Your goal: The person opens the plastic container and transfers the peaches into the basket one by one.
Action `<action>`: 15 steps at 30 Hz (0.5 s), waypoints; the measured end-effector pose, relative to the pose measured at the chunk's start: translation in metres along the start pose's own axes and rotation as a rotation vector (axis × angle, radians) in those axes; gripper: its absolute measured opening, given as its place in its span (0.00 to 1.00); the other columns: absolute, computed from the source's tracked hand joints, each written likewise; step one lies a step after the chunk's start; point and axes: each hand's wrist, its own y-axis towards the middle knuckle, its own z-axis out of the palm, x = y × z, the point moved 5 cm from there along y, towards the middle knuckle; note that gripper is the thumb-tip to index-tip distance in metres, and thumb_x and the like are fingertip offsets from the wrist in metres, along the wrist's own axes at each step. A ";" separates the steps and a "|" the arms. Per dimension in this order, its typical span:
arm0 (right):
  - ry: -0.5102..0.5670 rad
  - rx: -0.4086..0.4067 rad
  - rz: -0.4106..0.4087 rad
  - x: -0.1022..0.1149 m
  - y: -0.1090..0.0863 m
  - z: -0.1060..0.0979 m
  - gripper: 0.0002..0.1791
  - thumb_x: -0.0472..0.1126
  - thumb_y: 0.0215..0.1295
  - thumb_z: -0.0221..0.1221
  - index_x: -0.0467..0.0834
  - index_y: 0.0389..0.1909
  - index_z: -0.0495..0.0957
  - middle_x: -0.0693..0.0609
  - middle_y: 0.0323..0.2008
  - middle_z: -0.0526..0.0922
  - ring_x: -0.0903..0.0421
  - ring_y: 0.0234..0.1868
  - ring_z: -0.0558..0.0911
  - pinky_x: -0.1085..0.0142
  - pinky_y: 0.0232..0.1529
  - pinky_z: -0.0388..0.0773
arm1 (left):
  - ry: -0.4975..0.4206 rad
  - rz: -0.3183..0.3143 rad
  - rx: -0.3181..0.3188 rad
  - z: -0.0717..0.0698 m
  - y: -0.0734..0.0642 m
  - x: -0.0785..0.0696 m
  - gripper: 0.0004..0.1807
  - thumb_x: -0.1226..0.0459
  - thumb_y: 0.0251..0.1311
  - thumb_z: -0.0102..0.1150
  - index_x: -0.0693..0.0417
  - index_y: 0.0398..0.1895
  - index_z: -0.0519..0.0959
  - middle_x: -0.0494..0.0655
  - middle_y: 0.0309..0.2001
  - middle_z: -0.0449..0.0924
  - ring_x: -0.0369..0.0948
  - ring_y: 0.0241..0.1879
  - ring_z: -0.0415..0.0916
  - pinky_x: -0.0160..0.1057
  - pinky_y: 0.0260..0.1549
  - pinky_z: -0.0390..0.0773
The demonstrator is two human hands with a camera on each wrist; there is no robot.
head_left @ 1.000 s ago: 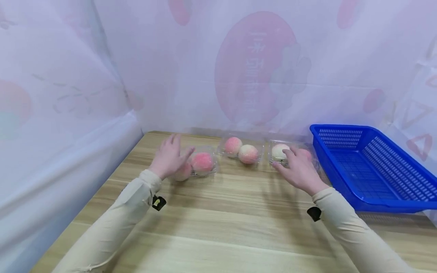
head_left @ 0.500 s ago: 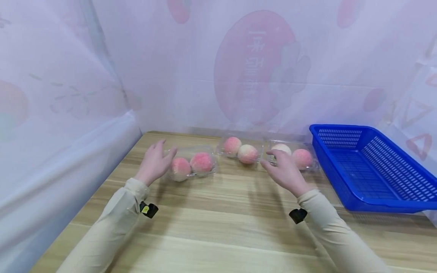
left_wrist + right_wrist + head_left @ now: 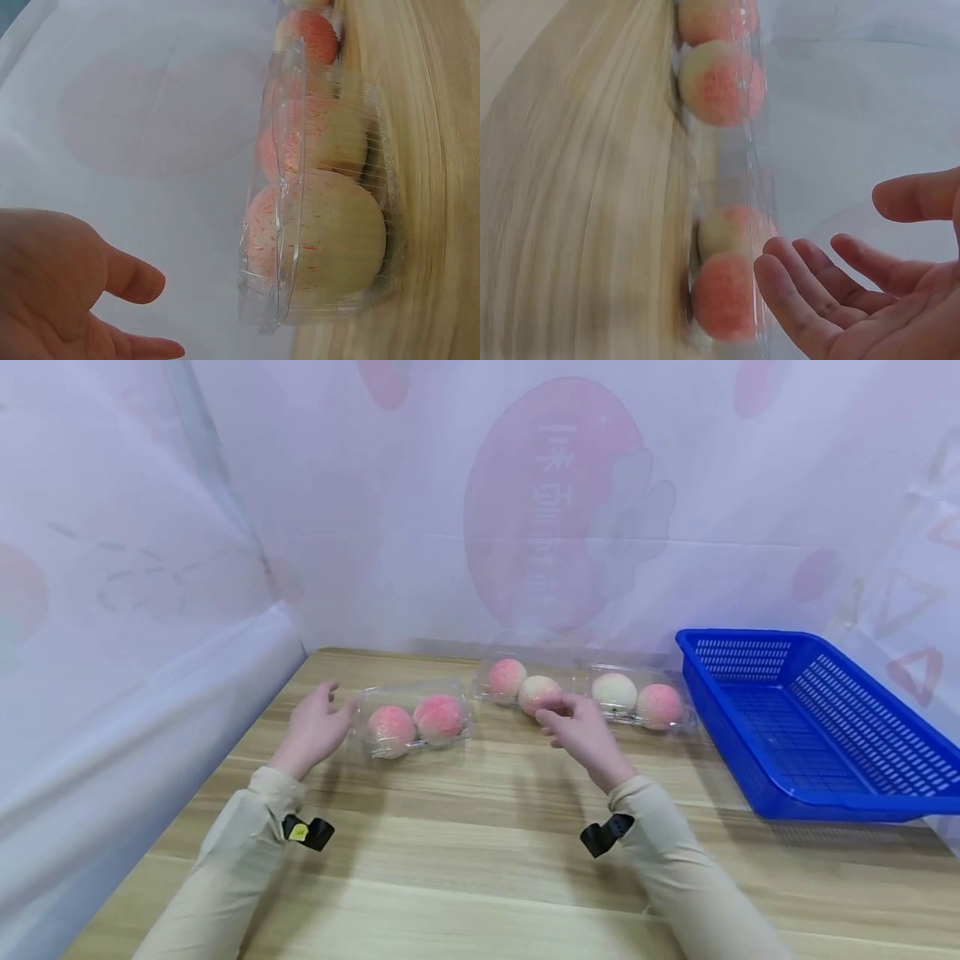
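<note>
Three clear plastic boxes stand in a row at the table's back, each with two pink-and-cream peaches. My left hand (image 3: 309,733) hovers just left of the left box (image 3: 411,695), holding nothing. In the left wrist view its thumb and a finger are spread apart from that box's near peach (image 3: 337,232). Over the front of the middle box (image 3: 491,695) is my right hand (image 3: 587,737), overlapping one peach (image 3: 537,693) in the head view. The right wrist view shows its fingers (image 3: 780,289) relaxed and holding nothing. To the right lies the third box (image 3: 633,675).
A blue perforated plastic basket (image 3: 795,735) stands at the right, close to the third box. Printed pale sheeting (image 3: 375,568) hangs behind and at both sides. Wood-grain tabletop (image 3: 465,860) extends in front of the boxes.
My left hand has moved left, off the left box, uncovering its peaches. My right hand has swept left from the right box to the middle one. The boxes look unmoved.
</note>
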 end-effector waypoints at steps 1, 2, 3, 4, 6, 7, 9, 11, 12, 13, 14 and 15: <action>0.034 0.007 0.015 0.000 0.000 0.003 0.18 0.39 0.71 0.55 0.33 0.57 0.76 0.41 0.48 0.79 0.46 0.44 0.80 0.49 0.48 0.79 | -0.010 -0.014 0.010 0.000 -0.002 0.001 0.40 0.49 0.74 0.40 0.72 0.74 0.47 0.76 0.69 0.53 0.68 0.63 0.60 0.64 0.60 0.63; 0.063 0.014 0.029 0.000 0.001 0.006 0.18 0.39 0.71 0.55 0.33 0.57 0.75 0.41 0.49 0.79 0.47 0.44 0.81 0.49 0.48 0.79 | -0.023 -0.027 0.023 0.000 -0.003 0.003 0.41 0.47 0.74 0.40 0.71 0.74 0.46 0.76 0.69 0.53 0.67 0.64 0.60 0.64 0.60 0.63; 0.086 0.018 0.040 0.000 0.002 0.008 0.18 0.39 0.71 0.56 0.33 0.56 0.76 0.41 0.49 0.79 0.46 0.44 0.81 0.50 0.48 0.79 | -0.035 -0.040 0.038 0.000 -0.005 0.004 0.42 0.46 0.74 0.39 0.70 0.75 0.45 0.75 0.69 0.52 0.67 0.65 0.58 0.64 0.61 0.62; 0.105 0.024 0.050 0.000 0.003 0.011 0.18 0.39 0.71 0.56 0.33 0.56 0.76 0.40 0.50 0.79 0.44 0.45 0.81 0.51 0.48 0.80 | -0.045 -0.055 0.052 0.000 -0.007 0.006 0.42 0.45 0.74 0.38 0.69 0.75 0.45 0.75 0.69 0.52 0.67 0.65 0.57 0.65 0.61 0.61; 0.142 0.031 0.068 -0.002 0.004 0.016 0.17 0.39 0.70 0.57 0.33 0.55 0.76 0.38 0.52 0.78 0.42 0.46 0.81 0.53 0.46 0.81 | -0.059 -0.080 0.081 0.001 -0.010 0.009 0.43 0.44 0.73 0.37 0.69 0.75 0.44 0.74 0.70 0.53 0.67 0.66 0.55 0.65 0.62 0.59; 0.159 0.030 0.075 -0.002 0.005 0.018 0.17 0.39 0.70 0.57 0.34 0.54 0.76 0.38 0.52 0.78 0.41 0.46 0.81 0.53 0.46 0.81 | -0.069 -0.092 0.094 0.002 -0.011 0.010 0.43 0.44 0.74 0.37 0.69 0.76 0.44 0.74 0.70 0.53 0.67 0.67 0.55 0.65 0.62 0.59; 0.196 0.023 0.090 -0.004 0.007 0.022 0.16 0.39 0.69 0.58 0.34 0.53 0.76 0.37 0.51 0.79 0.40 0.46 0.82 0.54 0.44 0.82 | -0.077 -0.105 0.112 0.003 -0.012 0.013 0.42 0.45 0.74 0.37 0.69 0.75 0.44 0.73 0.69 0.54 0.67 0.67 0.54 0.64 0.63 0.59; 0.232 0.016 0.105 -0.006 0.008 0.026 0.16 0.38 0.69 0.58 0.34 0.53 0.77 0.37 0.49 0.80 0.41 0.45 0.82 0.55 0.43 0.83 | -0.084 -0.114 0.122 0.004 -0.013 0.015 0.42 0.46 0.74 0.38 0.69 0.75 0.44 0.73 0.69 0.55 0.67 0.67 0.55 0.63 0.63 0.59; 0.253 0.013 0.113 -0.007 0.008 0.028 0.15 0.38 0.69 0.58 0.34 0.52 0.77 0.38 0.48 0.81 0.40 0.45 0.82 0.56 0.42 0.83 | -0.088 -0.118 0.124 0.004 -0.013 0.015 0.42 0.46 0.74 0.38 0.69 0.75 0.44 0.73 0.69 0.55 0.67 0.66 0.55 0.63 0.62 0.60; 0.273 0.011 0.120 -0.008 0.009 0.030 0.15 0.37 0.69 0.58 0.33 0.52 0.77 0.38 0.46 0.81 0.40 0.45 0.82 0.56 0.42 0.83 | -0.095 -0.121 0.126 0.004 -0.013 0.016 0.42 0.47 0.74 0.39 0.69 0.75 0.44 0.73 0.69 0.55 0.67 0.66 0.56 0.63 0.61 0.62; 0.293 0.013 0.127 -0.009 0.010 0.032 0.15 0.37 0.69 0.58 0.33 0.52 0.77 0.38 0.46 0.82 0.39 0.46 0.82 0.56 0.42 0.83 | -0.102 -0.124 0.129 0.005 -0.013 0.017 0.42 0.47 0.74 0.39 0.69 0.75 0.44 0.73 0.69 0.55 0.66 0.65 0.58 0.62 0.60 0.64; 0.316 0.017 0.136 -0.010 0.010 0.034 0.15 0.37 0.69 0.58 0.32 0.52 0.76 0.38 0.45 0.82 0.38 0.47 0.82 0.56 0.43 0.83 | -0.111 -0.126 0.133 0.005 -0.013 0.017 0.41 0.47 0.74 0.40 0.69 0.75 0.44 0.74 0.69 0.55 0.66 0.64 0.60 0.61 0.59 0.66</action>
